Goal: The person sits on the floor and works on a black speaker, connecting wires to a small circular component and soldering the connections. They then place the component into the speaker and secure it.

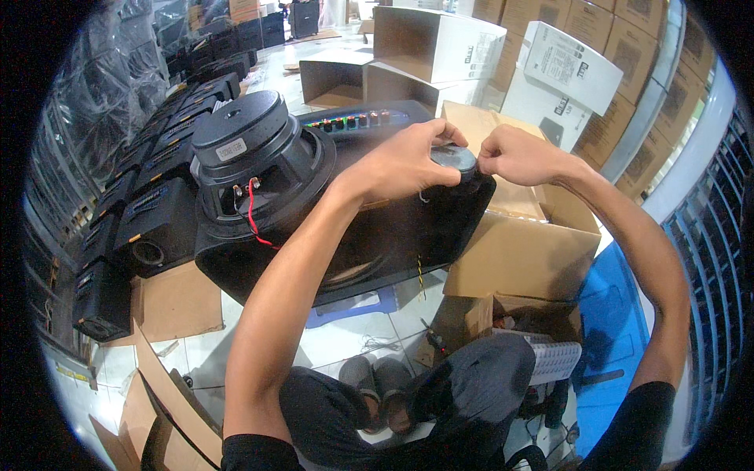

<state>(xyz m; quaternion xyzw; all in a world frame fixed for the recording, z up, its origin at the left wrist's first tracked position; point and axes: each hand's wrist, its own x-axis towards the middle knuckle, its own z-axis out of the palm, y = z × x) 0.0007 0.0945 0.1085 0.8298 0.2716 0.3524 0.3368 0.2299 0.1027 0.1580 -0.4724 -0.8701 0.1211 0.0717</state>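
A black speaker cabinet (393, 228) lies in front of me. At its right end, my left hand (404, 161) is closed around a small round dark speaker part (455, 159), thumb on the near side and fingers on the far side. My right hand (522, 155) is pinched at that part's right edge; whatever its fingertips hold is hidden. A large woofer (239, 149) rests magnet-up on the cabinet's left end. From its terminal a red wire (253, 220) runs down. A twisted yellow-and-black wire (420, 279) hangs at the cabinet's near side.
Rows of black speakers (153, 228) stand on the left. An open cardboard box (522, 255) is close by on the right, beside a blue surface (613, 337). White boxes (440, 47) and stacked brown cartons (620, 55) fill the back. Cardboard sheets (177, 302) lie at left.
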